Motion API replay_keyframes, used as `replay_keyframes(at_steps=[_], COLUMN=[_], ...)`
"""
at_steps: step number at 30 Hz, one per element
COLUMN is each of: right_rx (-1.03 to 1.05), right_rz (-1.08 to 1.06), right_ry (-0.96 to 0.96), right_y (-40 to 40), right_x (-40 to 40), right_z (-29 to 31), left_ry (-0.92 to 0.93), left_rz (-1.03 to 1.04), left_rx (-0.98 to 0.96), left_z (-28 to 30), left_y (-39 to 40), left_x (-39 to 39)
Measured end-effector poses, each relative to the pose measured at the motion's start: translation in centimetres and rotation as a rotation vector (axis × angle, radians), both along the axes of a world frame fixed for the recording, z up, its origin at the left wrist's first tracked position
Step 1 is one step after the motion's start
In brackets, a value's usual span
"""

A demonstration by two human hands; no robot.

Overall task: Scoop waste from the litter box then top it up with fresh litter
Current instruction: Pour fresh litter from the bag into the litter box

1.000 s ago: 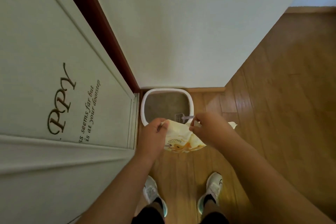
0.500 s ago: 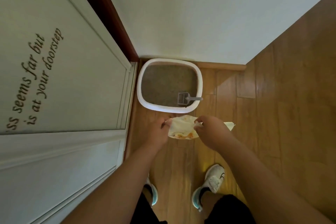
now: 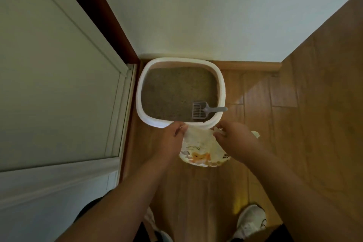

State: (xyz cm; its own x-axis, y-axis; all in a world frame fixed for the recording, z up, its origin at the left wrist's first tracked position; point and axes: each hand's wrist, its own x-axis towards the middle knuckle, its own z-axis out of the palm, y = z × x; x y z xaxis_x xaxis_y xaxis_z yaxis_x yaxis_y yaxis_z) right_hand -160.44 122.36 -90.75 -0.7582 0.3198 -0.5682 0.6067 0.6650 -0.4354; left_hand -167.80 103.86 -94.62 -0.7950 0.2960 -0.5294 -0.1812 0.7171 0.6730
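White plastic formed the rim of the litter box (image 3: 221, 86), which sat on the wooden floor (image 3: 306, 124) in the corner, its far edge close to the pale wall (image 3: 196, 15) and its left side near the white door (image 3: 49, 65). Grey-brown litter (image 3: 172, 92) covered its bottom. On that litter, toward the near right corner, lay the grey scoop (image 3: 199, 111), its slotted head down in the box and its handle reaching out to the right across the rim.

You held the litter bag (image 3: 202, 149) just short of the box's near edge, above the floor, its top touching or overlapping the rim as seen from your head camera. The bag was pale, with an orange picture and some dark print low on its front; the print was too small to read. Your left hand (image 3: 170, 139) took the bag's upper left edge, fingers curled and pinching the film. Your right hand (image 3: 233, 139) did the same at the upper right edge, its grip closed around a crumpled bit of the top. A small white piece of the bag showed past your right wrist. Whether the mouth of the bag was open, I could not tell.

Lower down, your right white shoe (image 3: 250, 220) stood on the floorboards, and part of the other shoe showed between your forearms.
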Motion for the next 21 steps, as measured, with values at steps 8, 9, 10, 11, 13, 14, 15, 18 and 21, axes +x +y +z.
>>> replay_keyframes(at_steps=[8,9,10,11,13,14,15,18,21], right_rx=[0.188,0.219,0.244,0.26,0.27,0.28,0.299,0.332,0.317], right_rz=[0.083,0.09,0.101,0.113,0.143,0.152,0.163,0.197,0.197], right_ry=[0.249,0.267,0.278,0.29,0.307,0.31,0.307,0.281,0.32], right_y=[4.2,4.6,5.0,5.3,5.7,5.7,5.5,5.0,5.7], right_x=[-4.7,-5.0,-5.6,-6.1,-6.7,-6.8,-6.8,-6.2,-5.3], right_z=[-5.2,-5.7,-6.0,-6.2,-6.1,-6.1,-6.0,-6.1,-6.2], left_ry=[0.368,0.402,0.428,0.443,0.465,0.487,0.504,0.478,0.529], left_rz=[-0.198,-0.23,-0.254,-0.27,-0.296,-0.313,-0.331,-0.324,-0.35], left_rx=[0.008,-0.001,-0.008,-0.012,-0.039,-0.072,-0.106,-0.091,-0.043], left_z=[-4.7,-5.3,-5.7,-6.1,-6.6,-6.7,-6.6,-5.8,-5.8], left_y=[2.9,3.4,3.9,4.2,4.6,4.5,4.4,4.3,4.2], left_x=[-6.2,-6.7,-7.2,-7.6,-8.1,-8.3,-8.5,-8.4,-7.3])
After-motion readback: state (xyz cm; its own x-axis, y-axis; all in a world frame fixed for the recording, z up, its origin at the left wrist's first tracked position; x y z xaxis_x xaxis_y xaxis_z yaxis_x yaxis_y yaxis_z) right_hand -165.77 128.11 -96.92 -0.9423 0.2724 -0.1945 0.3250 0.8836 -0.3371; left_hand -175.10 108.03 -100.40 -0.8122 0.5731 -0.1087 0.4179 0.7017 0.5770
